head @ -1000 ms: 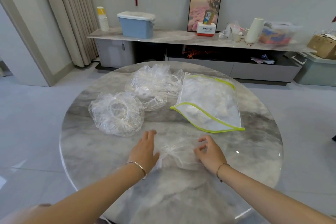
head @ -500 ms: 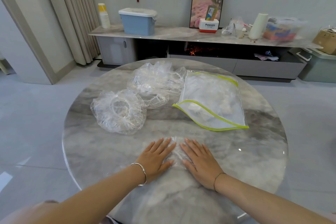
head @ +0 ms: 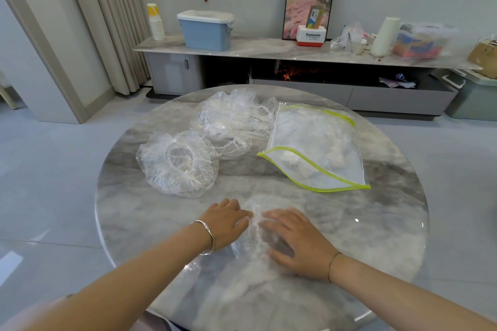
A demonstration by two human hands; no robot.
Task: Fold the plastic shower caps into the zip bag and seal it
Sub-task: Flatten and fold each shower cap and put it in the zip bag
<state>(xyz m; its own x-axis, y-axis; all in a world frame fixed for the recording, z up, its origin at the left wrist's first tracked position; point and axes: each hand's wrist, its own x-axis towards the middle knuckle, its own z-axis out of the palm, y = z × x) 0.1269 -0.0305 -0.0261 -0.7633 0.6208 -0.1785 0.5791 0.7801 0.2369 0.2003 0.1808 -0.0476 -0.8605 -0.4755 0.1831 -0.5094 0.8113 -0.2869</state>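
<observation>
A clear shower cap (head: 251, 246) lies flattened near the front of the round marble table (head: 390, 223). My left hand (head: 224, 224) sits on the cap's left side with its fingers curled into the plastic. My right hand (head: 294, 240) presses flat on the cap's right side. Farther back and to the right lies the clear zip bag (head: 322, 142) with its yellow-green edge, mouth open toward me and some crumpled plastic inside. Another puffed shower cap (head: 177, 164) rests at the left, and a loose heap of caps (head: 234, 121) lies behind it.
Bare marble shows to the right of my hands and along the table's front rim. Beyond the table, a low cabinet (head: 295, 51) carries a blue bin (head: 207, 31), a picture frame and boxes. Grey floor surrounds the table.
Both hands slid back toward me along the cap. My left fingers went from flat to curled, while my right hand stays flat.
</observation>
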